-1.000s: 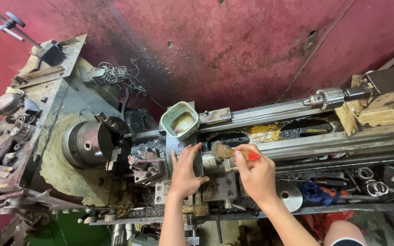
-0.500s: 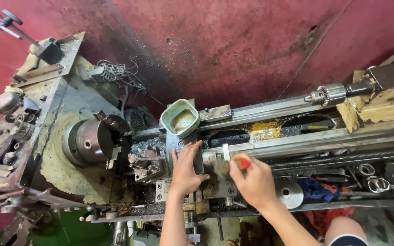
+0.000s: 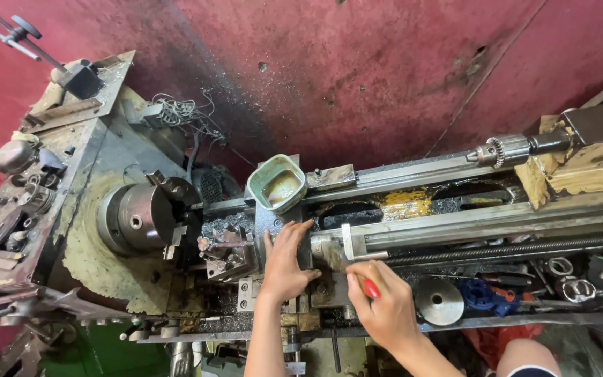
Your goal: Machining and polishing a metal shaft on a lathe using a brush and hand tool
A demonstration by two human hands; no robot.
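Note:
I look down on an old, greasy metal lathe. My left hand (image 3: pixel 285 262) lies flat on the carriage (image 3: pixel 273 223), fingers spread, just right of the tool post (image 3: pixel 226 255). My right hand (image 3: pixel 380 301) is closed around a red-handled tool (image 3: pixel 371 287), whose tip points toward the carriage's right side; the tip itself is hidden by my fingers. The chuck (image 3: pixel 141 220) sits to the left with nothing visible in its jaws.
A pale green square tub (image 3: pixel 278 183) stands behind the carriage. A drill chuck on the tailstock (image 3: pixel 504 150) points left along the bed rails (image 3: pixel 483 223). A tray at the front right holds a metal disc (image 3: pixel 439 301), blue parts and rings. A red wall rises behind.
My right hand with the red-handled tool has drawn down and back from the carriage toward me. My left hand has stayed on the carriage.

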